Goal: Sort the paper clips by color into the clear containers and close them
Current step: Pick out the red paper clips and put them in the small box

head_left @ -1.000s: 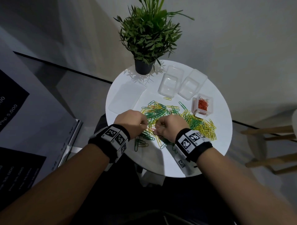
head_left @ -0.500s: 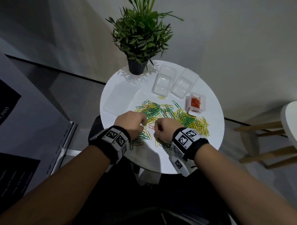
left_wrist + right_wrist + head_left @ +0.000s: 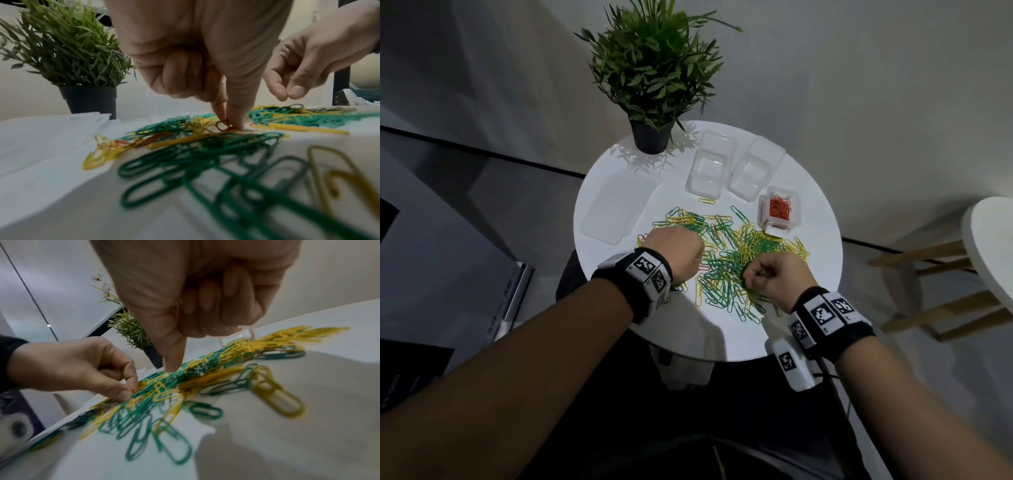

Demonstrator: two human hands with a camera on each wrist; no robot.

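the left hand (image 3: 205,65) pinches a small orange wire paper clip (image 3: 223,125) out of the green and yellow clip pile (image 3: 726,260), near the small clear plastic container (image 3: 779,210) of orange clips; the right hand (image 3: 774,277) pokes one finger into the pile, other fingers curled, empty. tangled neighbours could lift with the clip and land in the wrong colour

Round white table (image 3: 808,318), potted green plant (image 3: 654,75) in dark pot at the table's far edge, wooden stool (image 3: 962,274) right of the table, dark signboard (image 3: 400,377) on the floor left of the table.
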